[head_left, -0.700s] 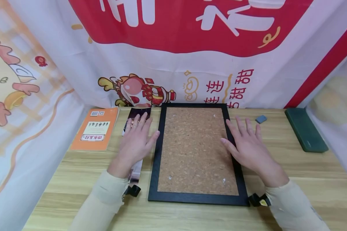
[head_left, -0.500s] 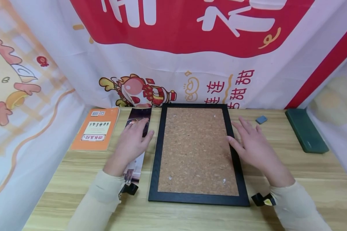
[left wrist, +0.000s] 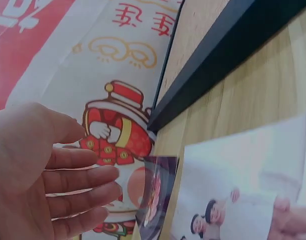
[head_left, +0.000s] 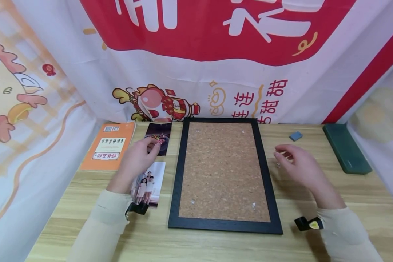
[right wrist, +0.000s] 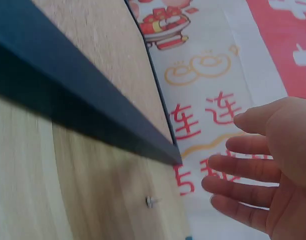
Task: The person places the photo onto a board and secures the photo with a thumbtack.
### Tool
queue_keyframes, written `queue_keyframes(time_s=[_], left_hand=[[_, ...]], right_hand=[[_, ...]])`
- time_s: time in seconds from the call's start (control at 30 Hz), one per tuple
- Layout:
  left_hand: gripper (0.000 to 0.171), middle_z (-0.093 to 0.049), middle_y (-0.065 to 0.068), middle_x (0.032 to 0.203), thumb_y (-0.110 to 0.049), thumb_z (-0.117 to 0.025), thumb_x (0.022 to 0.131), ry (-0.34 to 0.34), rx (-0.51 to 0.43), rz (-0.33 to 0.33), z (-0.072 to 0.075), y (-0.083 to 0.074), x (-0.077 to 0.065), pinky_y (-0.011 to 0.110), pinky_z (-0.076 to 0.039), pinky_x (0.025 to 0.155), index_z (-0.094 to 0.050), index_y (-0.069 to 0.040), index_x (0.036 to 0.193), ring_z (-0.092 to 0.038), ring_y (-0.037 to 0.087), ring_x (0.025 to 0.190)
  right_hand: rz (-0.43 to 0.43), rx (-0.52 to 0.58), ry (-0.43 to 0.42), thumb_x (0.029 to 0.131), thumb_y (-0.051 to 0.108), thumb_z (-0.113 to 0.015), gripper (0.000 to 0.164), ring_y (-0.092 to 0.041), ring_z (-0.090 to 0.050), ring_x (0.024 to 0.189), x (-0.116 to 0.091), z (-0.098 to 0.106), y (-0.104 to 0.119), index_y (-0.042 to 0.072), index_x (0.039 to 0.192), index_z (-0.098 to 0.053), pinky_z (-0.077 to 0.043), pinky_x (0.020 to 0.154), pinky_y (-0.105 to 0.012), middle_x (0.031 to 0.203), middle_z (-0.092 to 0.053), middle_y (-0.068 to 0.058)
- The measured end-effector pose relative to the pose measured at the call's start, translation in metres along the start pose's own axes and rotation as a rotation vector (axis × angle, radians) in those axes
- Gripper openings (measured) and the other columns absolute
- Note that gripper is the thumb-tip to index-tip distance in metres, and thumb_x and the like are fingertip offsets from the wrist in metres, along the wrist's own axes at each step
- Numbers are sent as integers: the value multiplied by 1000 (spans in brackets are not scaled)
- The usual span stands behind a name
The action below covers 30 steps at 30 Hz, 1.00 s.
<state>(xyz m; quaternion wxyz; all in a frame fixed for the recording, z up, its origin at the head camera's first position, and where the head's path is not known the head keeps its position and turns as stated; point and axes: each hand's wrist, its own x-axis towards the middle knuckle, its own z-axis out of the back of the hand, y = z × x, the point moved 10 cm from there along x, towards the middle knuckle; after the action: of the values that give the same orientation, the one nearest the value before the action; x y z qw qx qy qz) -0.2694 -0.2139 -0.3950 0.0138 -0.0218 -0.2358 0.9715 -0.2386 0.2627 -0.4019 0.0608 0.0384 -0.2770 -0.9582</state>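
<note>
A black-framed cork board (head_left: 226, 171) lies at the middle of the wooden table, with several clear pushpins (head_left: 253, 206) on its cork near the corners. To its left, my left hand (head_left: 138, 158) hovers by two photos, fingers loosely bent and holding nothing. One photo shows food on a dark ground (head_left: 162, 145); the nearer, a family photo (head_left: 155, 182), is partly covered by the wrist. Right of the board my right hand (head_left: 299, 167) is raised with relaxed fingers and an empty palm. A loose pushpin (right wrist: 149, 202) is on the table near it in the right wrist view.
An orange book (head_left: 109, 145) lies at the far left. A small blue-grey block (head_left: 296, 135) and a dark green case (head_left: 347, 149) are at the right rear. A printed cloth backdrop (head_left: 196, 91) rises behind the table.
Both hands have drawn back from the board's sides, the left one leftward, the right one rightward, and their fingers have bent more. Both photos and the loose pushpin show more. The board has stayed put.
</note>
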Motion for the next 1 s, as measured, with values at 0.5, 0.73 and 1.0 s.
queue_keyframes(time_s=[0.5,0.73,1.0], left_hand=[[47,-61,28,138,-30,-57,109,-20,-12,47,12,39,17,63,-50,108,-61,5,140,-60,46,126],[57,-56,31,145,-35,-56,110,76,-80,151,1,59,30,63,-51,108,-52,6,149,-58,48,130],[69,-50,36,150,-40,-59,109,122,41,174,-8,60,38,64,-46,116,-46,12,152,-53,50,136]], right_hand=[[-20,-28,57,106,22,-71,21,-26,-64,93,8,-9,-43,5,118,-72,-53,76,-34,108,-74,-14],[-26,-27,104,107,23,-70,21,-27,-64,96,15,-18,-56,7,120,-73,-56,85,-42,111,-75,-13],[-20,-12,114,107,26,-70,19,-27,-61,96,20,-27,-61,10,115,-75,-52,86,-41,108,-74,-11]])
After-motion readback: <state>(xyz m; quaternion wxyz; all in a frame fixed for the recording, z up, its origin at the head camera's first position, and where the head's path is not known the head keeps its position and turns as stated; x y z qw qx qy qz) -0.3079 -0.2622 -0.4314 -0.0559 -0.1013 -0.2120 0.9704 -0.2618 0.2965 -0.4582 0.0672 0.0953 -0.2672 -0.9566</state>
